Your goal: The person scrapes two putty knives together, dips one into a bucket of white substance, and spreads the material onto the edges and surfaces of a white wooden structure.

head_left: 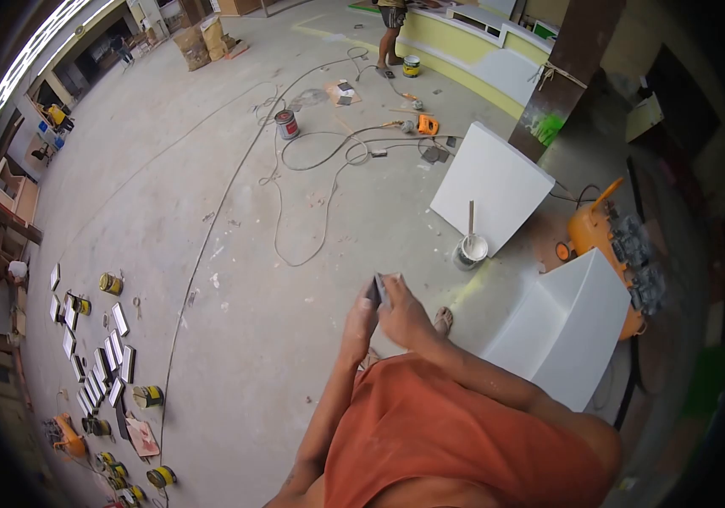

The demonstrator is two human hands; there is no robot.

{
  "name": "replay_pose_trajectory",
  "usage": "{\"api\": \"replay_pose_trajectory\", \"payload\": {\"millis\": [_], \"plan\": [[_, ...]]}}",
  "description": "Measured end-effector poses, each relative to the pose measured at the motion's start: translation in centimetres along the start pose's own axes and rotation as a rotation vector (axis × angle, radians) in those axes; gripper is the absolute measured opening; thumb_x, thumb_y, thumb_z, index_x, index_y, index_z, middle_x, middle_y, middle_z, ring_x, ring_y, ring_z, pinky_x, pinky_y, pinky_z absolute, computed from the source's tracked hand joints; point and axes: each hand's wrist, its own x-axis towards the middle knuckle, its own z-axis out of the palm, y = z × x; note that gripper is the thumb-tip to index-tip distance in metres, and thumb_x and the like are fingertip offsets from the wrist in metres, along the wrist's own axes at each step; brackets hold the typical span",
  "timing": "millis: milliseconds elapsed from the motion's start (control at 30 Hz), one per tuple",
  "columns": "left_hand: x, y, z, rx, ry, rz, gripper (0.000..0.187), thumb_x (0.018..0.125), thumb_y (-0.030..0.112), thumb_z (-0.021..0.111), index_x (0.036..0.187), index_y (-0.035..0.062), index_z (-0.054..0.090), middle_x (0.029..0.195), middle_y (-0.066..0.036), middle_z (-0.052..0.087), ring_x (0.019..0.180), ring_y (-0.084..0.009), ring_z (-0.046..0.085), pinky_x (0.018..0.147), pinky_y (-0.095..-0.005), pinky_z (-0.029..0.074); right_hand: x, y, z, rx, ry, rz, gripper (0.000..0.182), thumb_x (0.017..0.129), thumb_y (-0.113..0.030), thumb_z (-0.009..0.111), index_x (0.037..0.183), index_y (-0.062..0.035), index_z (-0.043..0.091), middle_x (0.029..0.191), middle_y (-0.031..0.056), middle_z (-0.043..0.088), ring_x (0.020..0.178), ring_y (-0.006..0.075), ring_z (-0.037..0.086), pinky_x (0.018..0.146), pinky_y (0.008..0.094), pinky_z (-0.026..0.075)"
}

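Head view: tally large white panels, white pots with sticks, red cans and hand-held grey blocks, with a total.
Large white panels: 2
White pot with stick: 1
Red can: 1
Grey block: 1
Total: 5

Both arms raised forward, elbows bent. Left hand [361, 320] and right hand [402, 311] meet in front of chest, fingers curled closed, fingertips close together.

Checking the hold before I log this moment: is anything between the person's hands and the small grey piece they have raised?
Nothing visible. The left hand and right hand both close directly on the small grey piece, held up in front of the body, above the concrete floor. The white bucket with its stick stands apart, further off.
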Motion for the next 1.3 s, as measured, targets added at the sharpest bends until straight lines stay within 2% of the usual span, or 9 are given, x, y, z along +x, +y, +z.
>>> {"api": "replay_pose_trajectory", "payload": {"millis": [233, 367, 567, 667, 900, 967, 1133, 1233, 1300], "plan": [[-0.4, 0.8, -0.6, -0.167, 0.087, -0.119, 0.066, 0.106, 0.047, 0.032, 0.149, -0.0014, 0.036, 0.147, -0.014, 0.046, 0.136, -0.0251, 0.042, 0.114, -0.0362, 0.031, -3.3, -1.9, 0.4, -0.02, -0.202, -0.183, 0.042, 0.086, -0.01, 0.054, 0.126, -0.0008, 0.043, 0.125, 0.0312, 0.048, 0.116, 0.05, 0.049, 0.096, 0.0521, 0.047], [-1.1, -1.8, -0.4, 0.301, 0.109, 0.003, 0.058, 0.107, 0.039, 0.035, 0.148, -0.0018, 0.039, 0.142, -0.018, 0.049, 0.131, -0.0253, 0.047, 0.108, -0.0351, 0.038, -0.2, 0.3, -0.4, 0.173, -0.131, 0.024, 0.046, 0.084, -0.01, 0.055, 0.128, -0.0035, 0.042, 0.125, 0.031, 0.045, 0.112, 0.0521, 0.049, 0.094, 0.0538, 0.046], [-0.8, 2.1, -0.4, 0.009, 0.118, -0.013, 0.063, 0.104, 0.042, 0.042, 0.149, -0.0019, 0.038, 0.146, -0.02, 0.048, 0.129, -0.0274, 0.049, 0.109, -0.0372, 0.038, -2.7, -0.6, -0.5, 0.226, -0.32, -0.143, 0.062, 0.083, -0.004, 0.054, 0.142, -0.0018, 0.035, 0.131, 0.0305, 0.045, 0.124, 0.0505, 0.045, 0.103, 0.0505, 0.043], [-1.0, 1.4, -0.5, 0.292, 0.053, -0.001, 0.065, 0.104, 0.046, 0.042, 0.15, 0.0001, 0.038, 0.142, -0.019, 0.052, 0.125, -0.0264, 0.052, 0.104, -0.0354, 0.042, -0.4, -0.1, -1.5, 0.259, -0.162, 0.074, 0.058, 0.082, -0.002, 0.053, 0.138, -0.001, 0.039, 0.129, 0.0306, 0.046, 0.123, 0.0508, 0.045, 0.102, 0.0505, 0.043], [-0.2, 4.3, 1.3, 0.057, 0.046, -0.064, 0.072, 0.103, 0.053, 0.04, 0.15, -0.0021, 0.036, 0.146, -0.016, 0.047, 0.132, -0.0243, 0.046, 0.11, -0.0374, 0.037, -2.1, -0.5, 0.1, 0.167, -0.071, -0.112, 0.048, 0.083, -0.002, 0.052, 0.131, 0.0, 0.043, 0.123, 0.0292, 0.049, 0.116, 0.0506, 0.048, 0.097, 0.0515, 0.044], [-0.4, 2.8, 1.2, 0.499, 0.044, 0.001, 0.074, 0.103, 0.053, 0.04, 0.149, -0.0038, 0.036, 0.147, -0.018, 0.046, 0.136, -0.0253, 0.044, 0.114, -0.037, 0.032, 0.4, 1.8, -1.1, 0.392, -0.09, 0.062, 0.049, 0.083, 0.002, 0.058, 0.13, -0.0003, 0.045, 0.122, 0.0245, 0.051, 0.114, 0.0433, 0.052, 0.096, 0.0446, 0.044], [0.3, 2.2, 0.1, 0.001, 0.133, -0.026, 0.074, 0.103, 0.051, 0.043, 0.15, -0.0041, 0.033, 0.148, -0.017, 0.045, 0.139, -0.0254, 0.04, 0.115, -0.0372, 0.031, -3.8, -1.8, 0.2, 0.141, -0.077, -0.255, 0.052, 0.081, 0.003, 0.056, 0.131, -0.001, 0.045, 0.122, 0.0233, 0.05, 0.115, 0.0437, 0.051, 0.097, 0.0441, 0.044], [-0.6, 3.1, 0.9, -0.027, 0.033, -0.083, 0.076, 0.102, 0.052, 0.045, 0.151, -0.0047, 0.031, 0.148, -0.017, 0.045, 0.14, -0.0258, 0.039, 0.116, -0.0373, 0.03, -1.9, 0.3, 0.6, 0.245, -0.026, -0.063, 0.052, 0.08, 0.003, 0.057, 0.131, -0.001, 0.045, 0.122, 0.023, 0.05, 0.115, 0.0431, 0.051, 0.098, 0.0423, 0.043], [-0.9, 2.3, 1.2, 0.404, 0.037, -0.034, 0.081, 0.1, 0.056, 0.045, 0.152, -0.0048, 0.028, 0.149, -0.017, 0.043, 0.14, -0.0271, 0.039, 0.116, -0.0382, 0.03, 0.3, 1.2, -1.3, 0.356, -0.075, 0.04, 0.049, 0.082, 0.002, 0.055, 0.13, -0.0002, 0.046, 0.122, 0.0239, 0.05, 0.114, 0.0434, 0.051, 0.099, 0.0427, 0.043]]}}
